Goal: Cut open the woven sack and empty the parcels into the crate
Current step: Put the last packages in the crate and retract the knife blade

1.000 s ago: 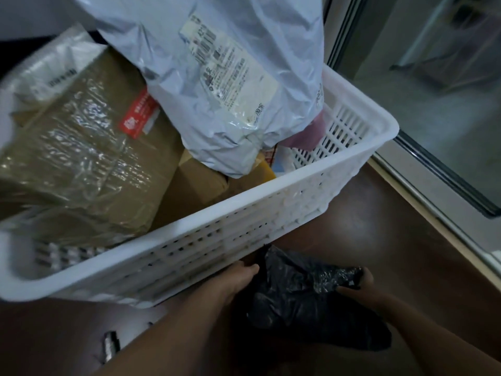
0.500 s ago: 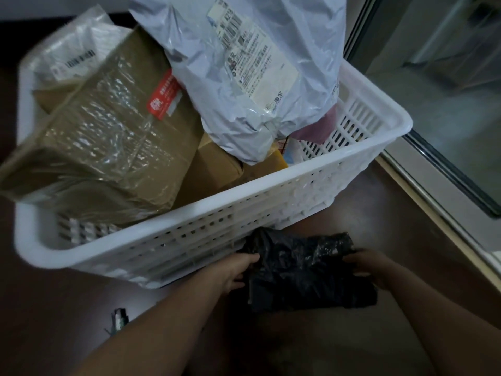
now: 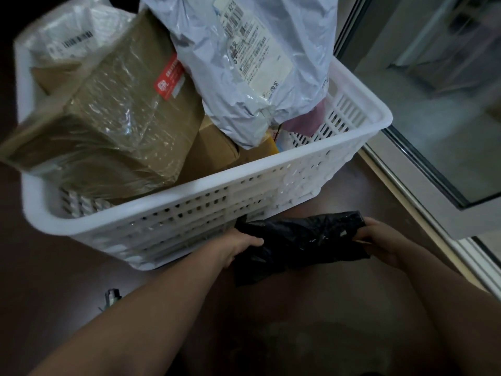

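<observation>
Black crinkled plastic parcel [image 3: 298,240], seemingly soft and light, was gripped at both ends by left hand [image 3: 241,246] and right hand [image 3: 379,240], fingers closed.

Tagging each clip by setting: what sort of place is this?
Probably a parcel sorting or pickup spot by an entrance: a white crate piled with labelled parcels stands on a dark floor beside a glass door.

Looks like a parcel sorting or pickup spot by an entrance: a white slotted crate [image 3: 271,169] on the dark floor [image 3: 339,191], packed with a taped carton [image 3: 116,123] and a grey mailer bag [image 3: 244,63] bearing shipping labels, right beside a glass sliding door [image 3: 433,118].
</observation>
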